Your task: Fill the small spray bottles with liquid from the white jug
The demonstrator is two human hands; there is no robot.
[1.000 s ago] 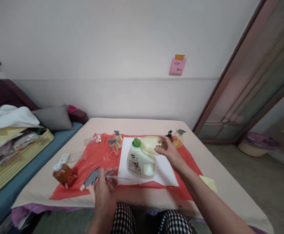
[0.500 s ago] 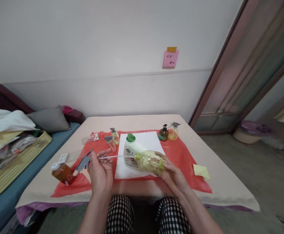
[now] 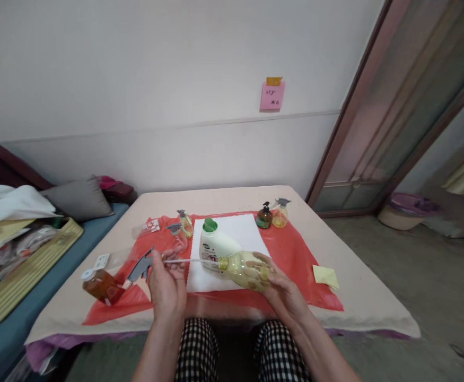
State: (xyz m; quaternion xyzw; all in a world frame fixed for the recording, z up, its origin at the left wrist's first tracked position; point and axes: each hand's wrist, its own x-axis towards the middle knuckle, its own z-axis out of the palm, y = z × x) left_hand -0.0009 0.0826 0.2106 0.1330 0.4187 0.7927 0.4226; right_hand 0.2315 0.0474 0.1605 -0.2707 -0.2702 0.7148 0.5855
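Since a second ago, the clear yellow bottle [image 3: 244, 268] has been brought from the far side of the white cloth [image 3: 232, 249] toward the near edge of the worktop [image 3: 359, 297]. At the left, the grey spray trigger [image 3: 138, 268] is clenched in the left hand [image 3: 167, 284], its thin dip tube [image 3: 184, 260] pointed at the bottle's neck. Rightward, the bottle is held on its side in the right hand [image 3: 281, 289], in front of the white detergent jug [image 3: 216, 245].

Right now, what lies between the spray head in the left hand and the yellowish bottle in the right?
In the head view, only the spray head's thin dip tube, reaching the yellowish bottle's mouth; the white detergent bottle stands just behind.
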